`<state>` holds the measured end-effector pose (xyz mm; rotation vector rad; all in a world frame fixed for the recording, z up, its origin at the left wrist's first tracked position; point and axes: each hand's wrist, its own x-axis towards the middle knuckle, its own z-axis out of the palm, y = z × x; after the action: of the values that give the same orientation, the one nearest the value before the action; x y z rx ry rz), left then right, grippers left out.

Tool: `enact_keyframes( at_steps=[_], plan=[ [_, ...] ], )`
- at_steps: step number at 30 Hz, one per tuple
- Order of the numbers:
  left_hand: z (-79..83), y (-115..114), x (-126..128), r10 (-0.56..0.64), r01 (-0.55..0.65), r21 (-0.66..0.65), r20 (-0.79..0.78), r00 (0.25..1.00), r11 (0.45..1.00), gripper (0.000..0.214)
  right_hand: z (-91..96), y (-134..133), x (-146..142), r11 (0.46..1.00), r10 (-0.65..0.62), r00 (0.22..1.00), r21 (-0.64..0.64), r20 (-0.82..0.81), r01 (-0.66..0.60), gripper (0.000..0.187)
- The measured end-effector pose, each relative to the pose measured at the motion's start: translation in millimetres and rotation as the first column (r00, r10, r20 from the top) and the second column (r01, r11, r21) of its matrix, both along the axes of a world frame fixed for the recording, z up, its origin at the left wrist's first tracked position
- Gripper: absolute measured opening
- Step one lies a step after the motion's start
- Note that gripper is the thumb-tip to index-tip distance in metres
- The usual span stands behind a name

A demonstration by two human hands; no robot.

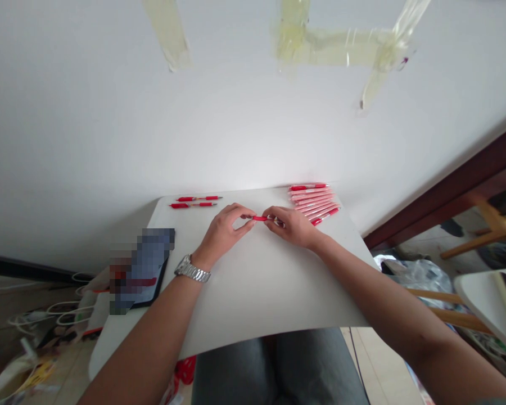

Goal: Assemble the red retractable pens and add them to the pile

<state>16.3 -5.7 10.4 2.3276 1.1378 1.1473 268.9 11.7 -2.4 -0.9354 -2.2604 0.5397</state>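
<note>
Near the middle of the frame, our left hand (227, 228) and right hand (293, 226) both pinch a red pen piece (260, 218). We should hold it straight and steady, and squeeze softly so nothing slips.

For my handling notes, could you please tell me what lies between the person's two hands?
A slim red piece, pinched by the left hand and the right hand, as the head view shows.
</note>
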Motion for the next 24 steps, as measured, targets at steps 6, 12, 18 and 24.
enact_keyframes(
  at_steps=[6,12,18,24],
  plan=[
    [0.7,0.3,-0.7,0.009,-0.008,-0.015,0.02,1.0,1.0,0.011,1.2,-0.2,1.1,1.0,-0.016,1.0,-0.003,-0.002,0.016,0.02],
    [1.5,0.2,-2.8,0.03,-0.029,-0.03,0.035,0.999,0.999,0.012,2.0,1.0,2.4,0.999,-0.026,1.0,-0.021,0.002,0.026,0.019],
    [-0.2,0.7,-5.0,0.033,-0.033,-0.019,0.041,0.999,0.999,0.011,4.1,0.9,3.0,1.0,-0.014,1.0,-0.011,-0.005,0.013,0.017],
    [-4.3,3.9,-6.9,0.068,-0.062,-0.058,0.117,0.991,0.996,0.012,4.2,2.6,3.8,0.999,-0.041,0.999,-0.009,0.001,0.041,0.016]
  ],
)
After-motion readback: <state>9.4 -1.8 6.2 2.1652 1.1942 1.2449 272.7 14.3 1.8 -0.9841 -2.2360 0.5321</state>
